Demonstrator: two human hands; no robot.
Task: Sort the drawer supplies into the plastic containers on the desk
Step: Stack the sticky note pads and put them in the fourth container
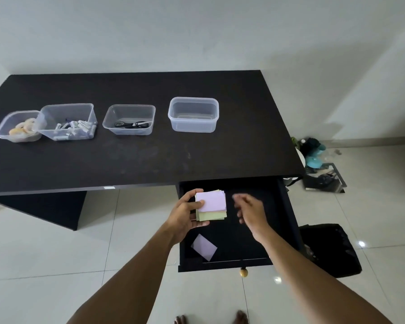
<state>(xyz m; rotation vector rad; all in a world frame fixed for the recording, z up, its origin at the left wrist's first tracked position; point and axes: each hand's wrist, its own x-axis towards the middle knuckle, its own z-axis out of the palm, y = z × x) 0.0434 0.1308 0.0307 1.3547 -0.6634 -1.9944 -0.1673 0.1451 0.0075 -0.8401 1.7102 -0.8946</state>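
A small stack of square pastel paper notes [211,203], lilac on top and pale green beneath, is held above the open black drawer [255,244]. The left hand [185,213] holds it, thumb on the top sheet and fingers under the stack. Just beside it, apart from the paper, the right hand [249,210] is blurred; its fingers look loose and spread, holding nothing. A single loose lilac note [204,247] lies flat on the drawer floor near the front left corner.

The step in hand looks like gathering the notes out of the drawer. The next move probably calls for picking up that stray sheet, which lies flat and may need a fingertip slid under an edge. The stack then has to go up to the dark table [150,155].

Four clear plastic containers stand there in a row. The rightmost clear tub [193,123] appears empty, so it is the likely home for the notes. The shallow tub [129,130] to its left holds black-handled scissors [132,124]. The two far-left tubs hold small white cylinders and pale tape rolls.
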